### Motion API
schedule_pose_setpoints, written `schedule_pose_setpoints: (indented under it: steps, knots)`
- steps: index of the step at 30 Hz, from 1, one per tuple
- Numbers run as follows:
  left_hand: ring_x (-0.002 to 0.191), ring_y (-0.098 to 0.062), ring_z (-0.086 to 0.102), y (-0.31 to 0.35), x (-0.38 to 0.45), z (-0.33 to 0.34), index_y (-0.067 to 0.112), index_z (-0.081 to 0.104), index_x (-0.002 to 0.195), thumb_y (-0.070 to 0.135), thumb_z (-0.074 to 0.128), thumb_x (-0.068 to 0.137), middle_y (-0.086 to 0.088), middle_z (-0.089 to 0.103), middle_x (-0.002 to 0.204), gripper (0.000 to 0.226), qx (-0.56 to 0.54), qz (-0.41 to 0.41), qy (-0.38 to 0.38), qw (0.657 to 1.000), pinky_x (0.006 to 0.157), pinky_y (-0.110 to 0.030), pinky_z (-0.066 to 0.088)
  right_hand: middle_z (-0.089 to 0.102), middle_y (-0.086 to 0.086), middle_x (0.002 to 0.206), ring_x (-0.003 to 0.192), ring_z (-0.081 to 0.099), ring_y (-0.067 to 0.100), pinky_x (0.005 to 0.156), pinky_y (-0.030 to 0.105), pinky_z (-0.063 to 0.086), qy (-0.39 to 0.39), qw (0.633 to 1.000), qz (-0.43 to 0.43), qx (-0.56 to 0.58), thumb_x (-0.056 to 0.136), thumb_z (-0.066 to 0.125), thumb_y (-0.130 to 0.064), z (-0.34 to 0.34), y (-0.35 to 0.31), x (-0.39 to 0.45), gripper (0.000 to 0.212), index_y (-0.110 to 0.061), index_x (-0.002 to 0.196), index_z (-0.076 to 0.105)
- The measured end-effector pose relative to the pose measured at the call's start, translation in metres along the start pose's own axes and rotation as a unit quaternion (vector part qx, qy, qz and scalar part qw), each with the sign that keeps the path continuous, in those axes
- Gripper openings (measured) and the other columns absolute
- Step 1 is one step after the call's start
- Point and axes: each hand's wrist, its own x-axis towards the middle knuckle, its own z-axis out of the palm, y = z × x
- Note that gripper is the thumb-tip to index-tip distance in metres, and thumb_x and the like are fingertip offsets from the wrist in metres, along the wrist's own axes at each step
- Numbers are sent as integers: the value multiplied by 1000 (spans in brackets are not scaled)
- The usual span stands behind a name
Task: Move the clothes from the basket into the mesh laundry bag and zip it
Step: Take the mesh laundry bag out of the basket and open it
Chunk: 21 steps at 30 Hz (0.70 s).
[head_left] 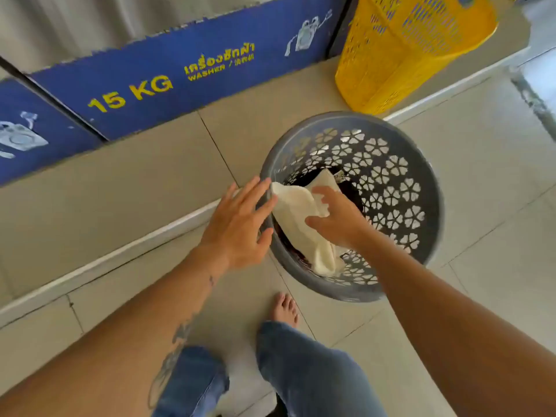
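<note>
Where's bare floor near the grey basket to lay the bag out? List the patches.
Bare tile lies right of the grey basket, toward the frame's right edge, and on the raised step between the blue washer panels and the basket. Crowded: the yellow basket behind, and the near side, taken by both arms, legs and foot.

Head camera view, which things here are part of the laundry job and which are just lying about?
Part of the job:
- grey basket
- cream cloth in it, right hand on it
- dark clothes underneath
- left hand, open at the basket's rim
No mesh bag is in view.

Just lying about:
- yellow basket on the raised ledge
- blue washer signs
</note>
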Motion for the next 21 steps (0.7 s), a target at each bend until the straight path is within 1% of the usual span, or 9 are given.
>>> schedule_pose_setpoints:
  steps: [3,7,10,12,13,15,18,19,21]
  knots:
    - [145,-27,23,-23,10,34,15,54,135,36,52,84,-11,31,155,55,-5,81,50,995,117,-51,16,47,6,139,121,53,27,98,37,44,-17,1000,-12,-2,85,71,-30,26,22,29,81,-32,152,26]
    - [140,-28,33,-43,15,59,15,60,128,35,58,81,-12,41,148,51,-19,153,119,981,114,-51,22,56,3,131,108,61,24,93,45,54,-65,997,-29,-21,85,70,-24,49,41,63,92,-52,150,11]
    - [133,-30,41,-55,25,63,15,64,123,40,60,79,-13,49,140,50,-5,192,151,970,110,-48,29,62,4,119,97,67,23,83,47,60,-38,997,-61,-39,89,61,-14,56,48,79,85,-53,149,14]
    - [128,-27,44,-59,29,65,16,65,121,43,59,79,-10,51,137,50,-3,204,163,965,106,-43,34,62,3,117,96,66,22,75,40,60,4,995,-86,-41,89,55,-7,62,49,83,80,-47,150,22]
    - [125,-25,46,-60,29,67,17,65,122,45,58,80,-8,51,136,50,-1,202,167,965,104,-40,35,60,1,120,99,64,21,73,34,58,20,994,-96,-40,89,53,-5,65,49,83,79,-44,151,25]
    - [122,-23,49,-59,25,71,20,62,126,48,55,82,-2,51,137,53,4,177,173,969,103,-39,38,59,-1,123,102,61,19,73,31,55,32,992,-113,-45,86,51,-2,72,49,81,78,-40,151,29]
    - [123,-20,50,-44,8,74,25,57,133,46,52,83,5,48,140,54,-12,80,171,982,101,-37,40,59,-5,107,95,61,19,66,26,53,56,987,-144,-33,84,47,5,79,45,60,64,-28,139,47]
    - [121,-19,51,-34,1,75,24,56,133,42,53,82,7,49,139,54,-39,42,171,984,99,-35,42,61,-4,105,95,61,21,65,27,51,74,985,-152,-23,83,46,6,78,42,49,60,-24,135,53]
    - [117,-18,54,-13,-16,75,22,56,133,35,53,83,8,52,134,52,-102,-17,171,980,96,-31,44,68,1,110,100,63,25,73,31,51,127,977,-172,-14,82,47,3,74,36,21,57,-23,131,59]
